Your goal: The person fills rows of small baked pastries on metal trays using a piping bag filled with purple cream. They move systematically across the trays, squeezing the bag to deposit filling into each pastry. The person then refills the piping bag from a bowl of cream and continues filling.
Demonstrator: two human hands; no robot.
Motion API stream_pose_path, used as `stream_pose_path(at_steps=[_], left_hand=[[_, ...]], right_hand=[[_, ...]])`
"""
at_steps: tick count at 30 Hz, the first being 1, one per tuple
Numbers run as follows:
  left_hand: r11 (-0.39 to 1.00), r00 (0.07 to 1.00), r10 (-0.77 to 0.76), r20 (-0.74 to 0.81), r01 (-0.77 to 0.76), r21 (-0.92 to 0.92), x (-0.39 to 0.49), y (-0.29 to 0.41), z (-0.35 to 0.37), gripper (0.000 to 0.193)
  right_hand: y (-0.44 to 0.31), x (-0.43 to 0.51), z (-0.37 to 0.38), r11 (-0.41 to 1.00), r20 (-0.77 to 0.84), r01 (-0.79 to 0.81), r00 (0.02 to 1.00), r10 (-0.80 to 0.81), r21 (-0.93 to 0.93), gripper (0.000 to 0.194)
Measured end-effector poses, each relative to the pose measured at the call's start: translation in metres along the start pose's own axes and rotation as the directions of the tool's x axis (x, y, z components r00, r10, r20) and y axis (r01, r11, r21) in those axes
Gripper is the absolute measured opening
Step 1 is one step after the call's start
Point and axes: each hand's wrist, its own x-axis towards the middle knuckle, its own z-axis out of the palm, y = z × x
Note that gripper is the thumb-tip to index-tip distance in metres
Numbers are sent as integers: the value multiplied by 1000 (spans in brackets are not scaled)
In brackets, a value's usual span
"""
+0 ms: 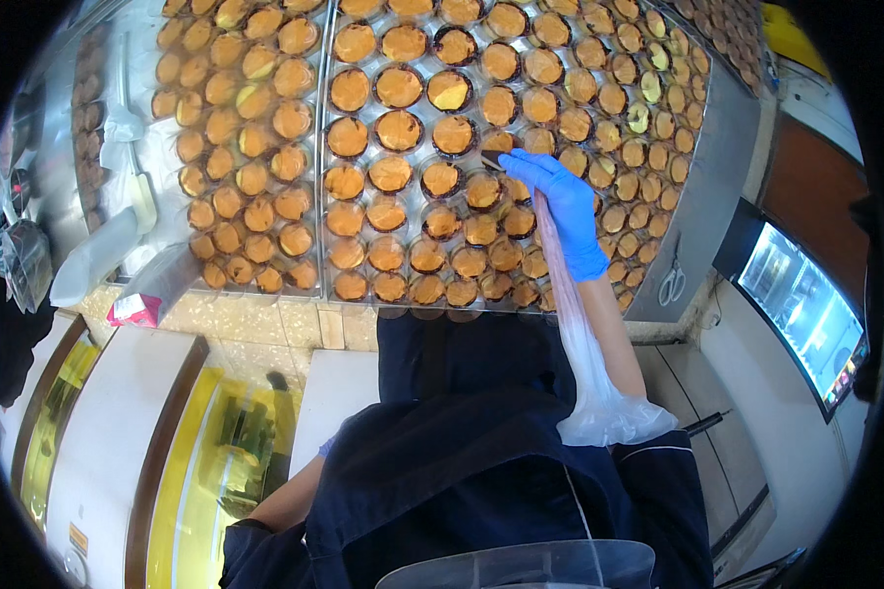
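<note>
My right hand, in a blue glove, is over rows of small round cups with orange-brown tops. It grips a long, soft plastic bag, pinkish near the hand and whitish lower down, which hangs along my forearm to the elbow. At the fingertips a small dark piece with a pale edge sticks out over a cup; what it is I cannot tell. Some cups carry yellowish pieces on top. My left hand is low by my waist, almost wholly hidden by my dark clothing; only a sliver of glove shows.
Scissors lie on the metal border at the right. A pale-bladed spatula and rolls of plastic bags lie at the left. Beyond the right edge stands a lit monitor. White cabinets line the lower left.
</note>
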Motion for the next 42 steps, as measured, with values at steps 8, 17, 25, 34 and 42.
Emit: stream_pose_path(at_steps=[8,17,25,34,42], left_hand=[[999,999,27,17,-27,33,12,4,-10,59],[987,994,107,0,-106,123,32,28,1,61],[820,971,-136,-199,-2,-573,99,88,-7,63],[929,930,-216,296,290,-232,107,122,-59,76],[863,861,-264,434,412,-292,91,105,-56,60]], right_hand=[[-25,-5,-15,987,26,-129,991,132,-101,29],[-45,-5,-11,988,-60,-23,998,33,153,36],[-33,15,36,954,-109,53,994,-21,294,31],[-42,38,66,962,-4,32,999,-32,271,29],[-69,54,73,979,26,-7,1000,1,205,23]])
